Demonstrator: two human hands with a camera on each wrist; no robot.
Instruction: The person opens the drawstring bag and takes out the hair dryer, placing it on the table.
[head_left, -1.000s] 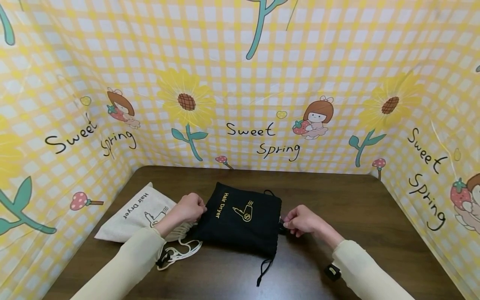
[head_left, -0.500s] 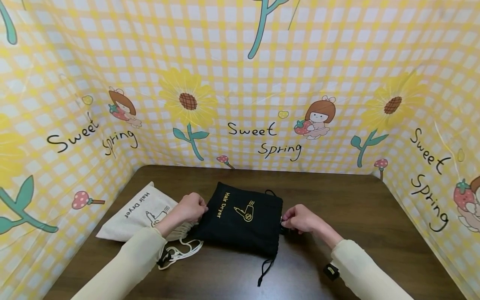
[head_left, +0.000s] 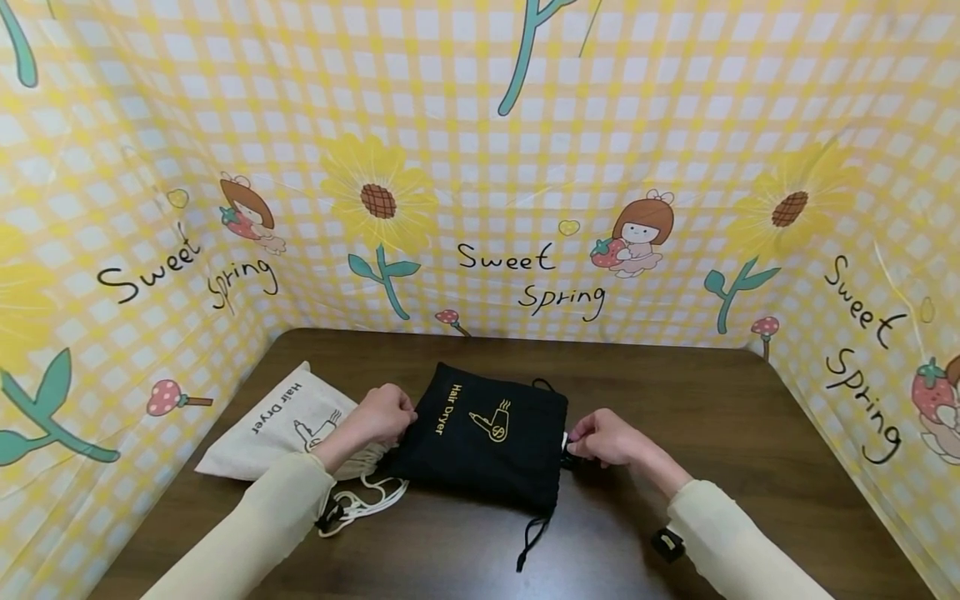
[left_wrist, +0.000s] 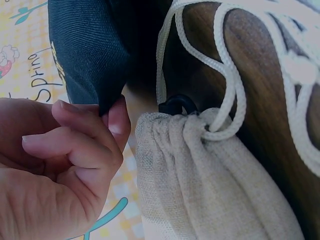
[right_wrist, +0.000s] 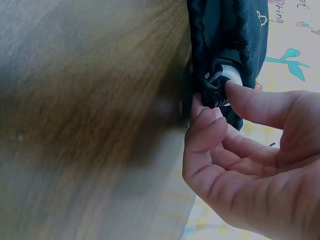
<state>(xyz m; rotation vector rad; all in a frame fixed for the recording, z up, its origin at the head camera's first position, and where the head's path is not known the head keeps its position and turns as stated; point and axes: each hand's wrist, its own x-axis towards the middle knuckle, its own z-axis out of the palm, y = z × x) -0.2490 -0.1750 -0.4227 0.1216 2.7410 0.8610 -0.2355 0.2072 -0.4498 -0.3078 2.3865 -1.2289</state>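
Note:
A black drawstring bag (head_left: 465, 471) with yellow "Hair Dryer" print lies flat in the middle of the table. My left hand (head_left: 381, 414) pinches its closed left corner between thumb and index finger, pulling the cloth (left_wrist: 95, 55) to a point. At the bag's open right end, my right hand (head_left: 607, 437) pinches the black cord end (right_wrist: 215, 92) of a white cylindrical thing (right_wrist: 232, 74). Only that end sticks out of the mouth; the bag hides the rest. Under my left wrist lies a cream drawstring bag (head_left: 273, 425) with the same print in black.
White drawstrings (head_left: 375, 504) of the cream bag trail toward the near side. A black drawstring (head_left: 528, 537) hangs off the black bag's near corner. Yellow checked cloth (head_left: 502, 192) walls the wooden table (head_left: 705, 400) at the back and sides.
Slightly more of the white thing shows at the black bag's mouth by my right fingers. Both hands hold nearly the same places; the head view has shifted a little.

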